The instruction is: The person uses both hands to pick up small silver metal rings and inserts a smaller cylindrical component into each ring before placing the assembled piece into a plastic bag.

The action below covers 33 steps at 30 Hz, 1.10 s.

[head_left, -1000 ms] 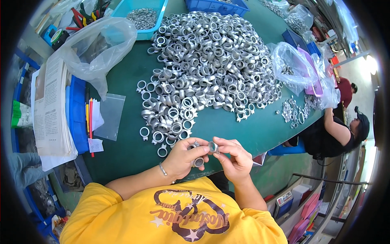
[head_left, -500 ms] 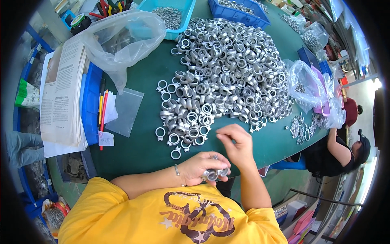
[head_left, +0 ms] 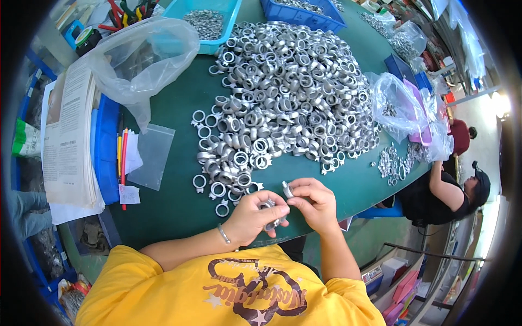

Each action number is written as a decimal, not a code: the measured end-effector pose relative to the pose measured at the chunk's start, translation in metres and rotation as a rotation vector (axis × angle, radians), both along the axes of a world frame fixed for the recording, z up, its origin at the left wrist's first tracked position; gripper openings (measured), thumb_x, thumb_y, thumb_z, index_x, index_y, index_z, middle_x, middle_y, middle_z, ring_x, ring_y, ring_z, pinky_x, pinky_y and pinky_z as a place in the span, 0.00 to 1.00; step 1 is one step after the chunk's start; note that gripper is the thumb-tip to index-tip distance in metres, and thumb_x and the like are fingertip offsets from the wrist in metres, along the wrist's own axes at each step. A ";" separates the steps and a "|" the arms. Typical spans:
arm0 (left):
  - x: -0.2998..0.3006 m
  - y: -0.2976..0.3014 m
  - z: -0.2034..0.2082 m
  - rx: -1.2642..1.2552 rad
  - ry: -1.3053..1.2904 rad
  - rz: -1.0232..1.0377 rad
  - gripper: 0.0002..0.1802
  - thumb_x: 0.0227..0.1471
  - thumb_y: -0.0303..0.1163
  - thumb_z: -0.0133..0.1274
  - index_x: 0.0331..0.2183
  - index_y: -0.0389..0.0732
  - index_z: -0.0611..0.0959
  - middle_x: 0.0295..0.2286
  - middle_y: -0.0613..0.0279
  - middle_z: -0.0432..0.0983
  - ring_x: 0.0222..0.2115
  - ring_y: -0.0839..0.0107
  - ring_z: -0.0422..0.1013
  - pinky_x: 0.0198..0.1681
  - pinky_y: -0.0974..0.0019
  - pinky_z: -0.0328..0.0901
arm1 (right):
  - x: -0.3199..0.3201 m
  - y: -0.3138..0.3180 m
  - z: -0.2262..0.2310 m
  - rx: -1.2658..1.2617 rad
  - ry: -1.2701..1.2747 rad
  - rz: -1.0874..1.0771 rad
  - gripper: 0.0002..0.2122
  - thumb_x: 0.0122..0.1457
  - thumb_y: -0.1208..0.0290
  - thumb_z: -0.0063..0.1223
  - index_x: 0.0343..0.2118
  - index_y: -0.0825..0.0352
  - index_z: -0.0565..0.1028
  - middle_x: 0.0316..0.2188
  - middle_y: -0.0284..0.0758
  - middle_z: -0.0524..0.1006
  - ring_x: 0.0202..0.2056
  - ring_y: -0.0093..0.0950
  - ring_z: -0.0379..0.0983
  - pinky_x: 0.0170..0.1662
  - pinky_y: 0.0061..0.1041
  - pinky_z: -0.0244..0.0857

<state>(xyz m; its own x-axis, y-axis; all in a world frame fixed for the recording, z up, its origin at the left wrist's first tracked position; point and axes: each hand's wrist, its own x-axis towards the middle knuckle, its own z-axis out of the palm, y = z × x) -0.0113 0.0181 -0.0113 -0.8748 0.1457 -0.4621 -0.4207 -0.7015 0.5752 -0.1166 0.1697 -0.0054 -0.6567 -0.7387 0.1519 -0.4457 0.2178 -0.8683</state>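
My left hand (head_left: pixel 253 217) is closed around a few silver metal ring clamps (head_left: pixel 270 209) near the table's front edge. Beside it, my right hand (head_left: pixel 315 204) pinches a single metal ring (head_left: pixel 287 189) between thumb and fingertips, close to the left fingertips. Beyond both hands spreads a large pile of the same grey metal rings (head_left: pixel 299 92), each with a small lug on its side. A loose ring (head_left: pixel 222 208) lies at the pile's near left corner. My fingers partly hide the rings in the left hand.
Behind the pile stand a turquoise tray (head_left: pixel 231 24) and a blue tray (head_left: pixel 326 24) of small parts. An open plastic bag (head_left: pixel 147 60), zip bag (head_left: pixel 152 155), pencils (head_left: pixel 124 157) and paper stack (head_left: pixel 70 146) lie left. Another person (head_left: pixel 446 195) sits at the right.
My right hand has come down toward the left and now holds a ring at its fingertips. My left hand has risen slightly, still gripping its rings. The whole view has shifted a little.
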 end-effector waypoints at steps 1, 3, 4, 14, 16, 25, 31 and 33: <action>0.000 0.001 -0.001 -0.053 0.020 0.040 0.07 0.48 0.28 0.51 0.32 0.36 0.74 0.28 0.60 0.72 0.26 0.74 0.72 0.19 0.76 0.65 | 0.003 0.003 0.000 -0.091 -0.121 -0.005 0.08 0.42 0.83 0.57 0.28 0.70 0.74 0.35 0.39 0.73 0.32 0.26 0.72 0.33 0.20 0.67; -0.001 0.002 0.002 -0.094 0.047 0.096 0.08 0.48 0.28 0.51 0.32 0.35 0.74 0.28 0.60 0.72 0.24 0.75 0.71 0.19 0.76 0.65 | 0.012 0.002 0.000 -0.282 -0.362 -0.017 0.07 0.44 0.85 0.56 0.28 0.72 0.74 0.36 0.40 0.73 0.34 0.26 0.72 0.35 0.20 0.67; -0.001 0.003 0.001 -0.100 0.054 0.105 0.08 0.49 0.28 0.51 0.32 0.35 0.74 0.28 0.61 0.72 0.24 0.76 0.70 0.19 0.77 0.65 | 0.014 0.004 0.000 -0.328 -0.439 0.000 0.07 0.46 0.86 0.54 0.30 0.74 0.73 0.37 0.42 0.72 0.36 0.26 0.71 0.38 0.22 0.68; 0.001 0.004 0.002 -0.168 0.110 0.083 0.08 0.48 0.27 0.51 0.32 0.33 0.75 0.26 0.60 0.72 0.23 0.76 0.70 0.19 0.77 0.65 | 0.015 0.005 -0.003 -0.250 -0.143 0.008 0.07 0.43 0.84 0.56 0.27 0.70 0.74 0.35 0.41 0.75 0.34 0.29 0.73 0.37 0.22 0.67; 0.001 0.004 0.001 -0.178 0.109 0.077 0.08 0.48 0.26 0.51 0.32 0.33 0.75 0.25 0.60 0.72 0.23 0.77 0.70 0.19 0.78 0.65 | 0.016 0.003 -0.001 -0.234 -0.061 -0.004 0.07 0.42 0.83 0.57 0.27 0.69 0.74 0.34 0.41 0.75 0.33 0.29 0.73 0.36 0.22 0.67; 0.001 0.004 0.002 -0.363 0.221 0.072 0.05 0.46 0.23 0.52 0.29 0.33 0.77 0.31 0.61 0.70 0.24 0.77 0.70 0.21 0.78 0.67 | 0.015 0.003 0.001 -0.214 0.095 0.019 0.07 0.41 0.83 0.58 0.26 0.69 0.75 0.34 0.40 0.74 0.32 0.29 0.72 0.34 0.22 0.67; 0.002 0.005 -0.002 -0.457 0.293 0.084 0.04 0.45 0.22 0.52 0.28 0.33 0.77 0.32 0.62 0.69 0.25 0.78 0.70 0.21 0.79 0.67 | 0.015 0.007 0.005 -0.177 -0.021 0.033 0.09 0.40 0.81 0.60 0.28 0.69 0.74 0.31 0.37 0.71 0.33 0.28 0.69 0.35 0.22 0.63; 0.002 0.005 -0.004 -0.497 0.308 0.088 0.04 0.45 0.22 0.52 0.28 0.34 0.78 0.32 0.62 0.69 0.25 0.79 0.70 0.21 0.79 0.67 | 0.015 0.009 0.005 -0.198 -0.086 0.026 0.10 0.40 0.80 0.60 0.28 0.69 0.74 0.30 0.36 0.71 0.32 0.27 0.68 0.35 0.21 0.62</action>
<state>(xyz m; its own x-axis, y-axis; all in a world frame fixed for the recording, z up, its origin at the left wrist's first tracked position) -0.0090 0.0230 -0.0154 -0.9786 -0.1022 -0.1788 -0.1344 -0.3412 0.9303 -0.1016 0.1787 -0.0006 -0.6547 -0.7168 0.2398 -0.3711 0.0285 -0.9282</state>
